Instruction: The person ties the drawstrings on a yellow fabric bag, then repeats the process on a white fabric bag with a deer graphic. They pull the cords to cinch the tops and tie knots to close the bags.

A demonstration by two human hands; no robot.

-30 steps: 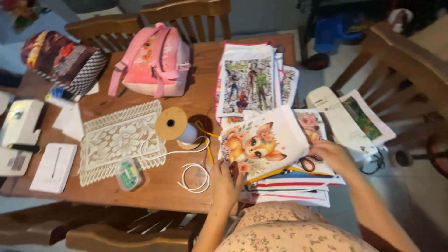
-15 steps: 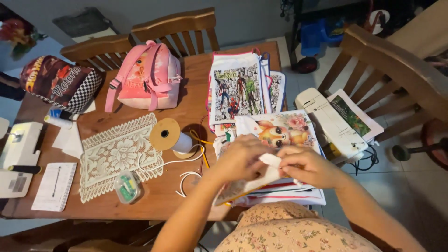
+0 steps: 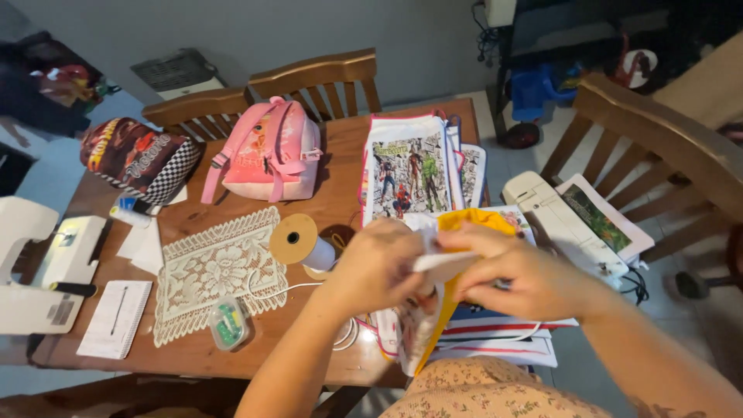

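From the left, a white sewing machine (image 3: 31, 271) sits at the edge of the wooden surface (image 3: 193, 352), with a notepad (image 3: 118, 317) beside it. Next come a lace doily (image 3: 213, 271), a small clear box (image 3: 228, 323) on its corner, a cord spool (image 3: 298, 241) and a pink backpack (image 3: 271, 151) farther back.

In the middle, my left hand (image 3: 379, 267) and right hand (image 3: 526, 279) are both closed on a printed fabric bag (image 3: 422, 333) with a yellow lining. A second ago this bag lay flat on the stack (image 3: 495, 340) and I was only pressing on it; since then I have lifted it clear and brought both hands together at its top edge, so it now hangs between them above the stack. The work has moved from sorting to handling this one bag.

At the right lies a white device (image 3: 557, 220).
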